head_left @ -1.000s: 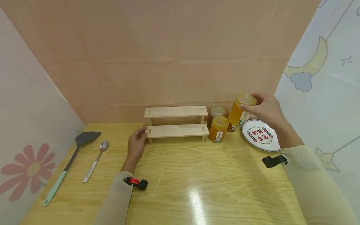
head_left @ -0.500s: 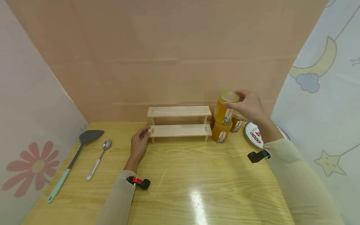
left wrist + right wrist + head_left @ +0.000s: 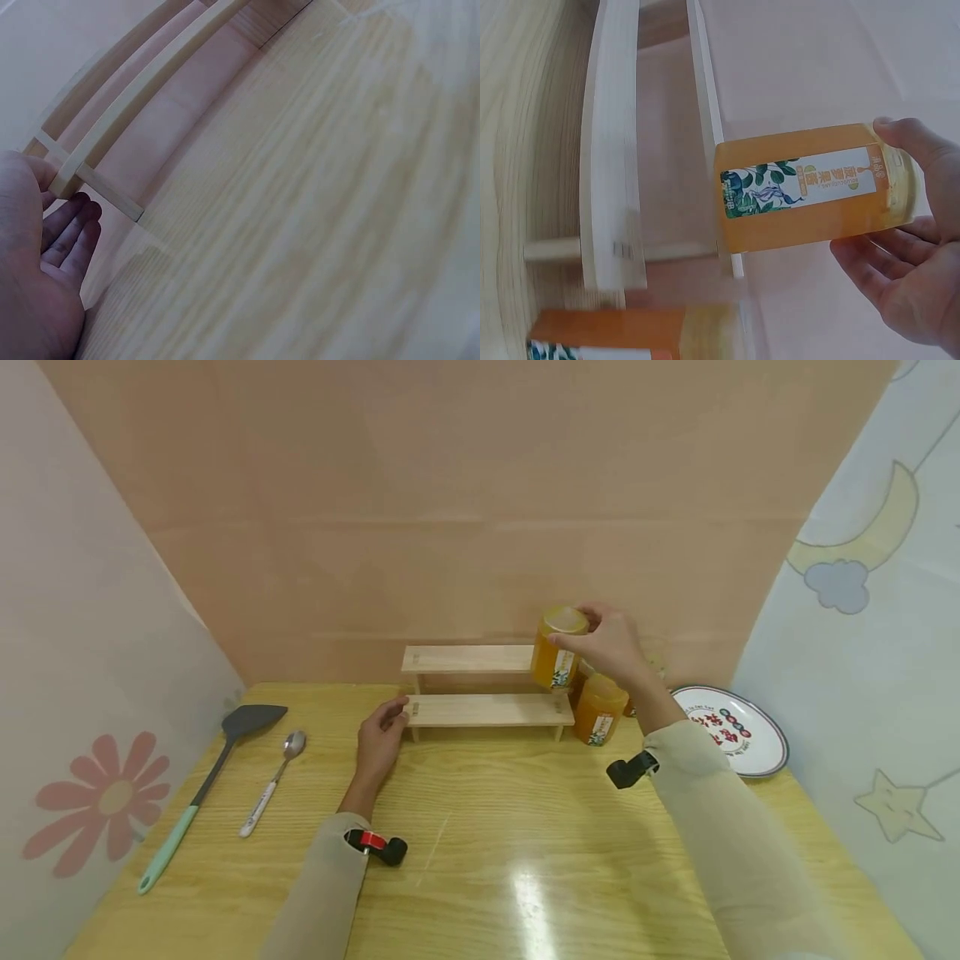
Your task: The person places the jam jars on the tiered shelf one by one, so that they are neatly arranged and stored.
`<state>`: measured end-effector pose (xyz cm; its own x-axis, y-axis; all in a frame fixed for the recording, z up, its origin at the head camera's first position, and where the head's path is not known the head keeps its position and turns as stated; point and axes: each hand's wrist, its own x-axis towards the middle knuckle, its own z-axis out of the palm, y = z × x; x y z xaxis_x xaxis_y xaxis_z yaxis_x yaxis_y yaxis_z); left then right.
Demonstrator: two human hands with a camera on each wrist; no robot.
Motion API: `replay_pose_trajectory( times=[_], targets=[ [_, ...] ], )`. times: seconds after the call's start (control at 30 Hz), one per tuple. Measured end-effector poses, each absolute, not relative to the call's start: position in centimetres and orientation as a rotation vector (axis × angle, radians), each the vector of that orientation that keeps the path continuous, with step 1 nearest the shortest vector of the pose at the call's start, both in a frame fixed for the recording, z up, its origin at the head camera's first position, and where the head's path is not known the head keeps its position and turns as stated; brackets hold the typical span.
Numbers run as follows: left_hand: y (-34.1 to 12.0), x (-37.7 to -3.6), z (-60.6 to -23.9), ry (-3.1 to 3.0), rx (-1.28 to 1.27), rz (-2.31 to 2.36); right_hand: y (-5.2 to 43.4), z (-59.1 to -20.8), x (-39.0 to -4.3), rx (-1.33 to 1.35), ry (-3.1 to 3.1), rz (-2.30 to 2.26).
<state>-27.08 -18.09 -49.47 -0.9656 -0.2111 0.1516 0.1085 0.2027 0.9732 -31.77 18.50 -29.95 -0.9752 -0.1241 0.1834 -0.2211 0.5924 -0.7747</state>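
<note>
A jar of golden honey [image 3: 555,649] with a yellow lid and a white label is in my right hand [image 3: 611,647]. In the right wrist view, my right thumb and fingers [image 3: 859,259] grip it around the lid end. The jar is at the right end of the upper tier of a two-tier wooden rack [image 3: 487,710]; whether it touches the board cannot be told. My left hand [image 3: 380,739] holds the left end of the rack's lower board, thumb and fingers about its edge in the left wrist view. A second honey jar [image 3: 600,706] stands right of the rack.
Further jars behind the second one are mostly hidden by my right hand. A white plate with red characters [image 3: 757,747] lies at the right. On the left lie a spatula with a mint handle [image 3: 180,837] and a spoon [image 3: 270,789]. A brown backdrop stands behind the rack.
My right hand has carried the honey jar leftward, from above the jars and plate to the upper tier's right end. The left hand stays at the rack's left end.
</note>
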Motion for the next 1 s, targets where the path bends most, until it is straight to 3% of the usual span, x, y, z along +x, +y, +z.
replay_pose_trajectory(
  times=[1.0],
  targets=[
    [-16.7,-26.8,-49.4,-2.214,0.064,-1.819,6.9,-31.0,-35.0,0.409,-2.525,1.486]
  ],
)
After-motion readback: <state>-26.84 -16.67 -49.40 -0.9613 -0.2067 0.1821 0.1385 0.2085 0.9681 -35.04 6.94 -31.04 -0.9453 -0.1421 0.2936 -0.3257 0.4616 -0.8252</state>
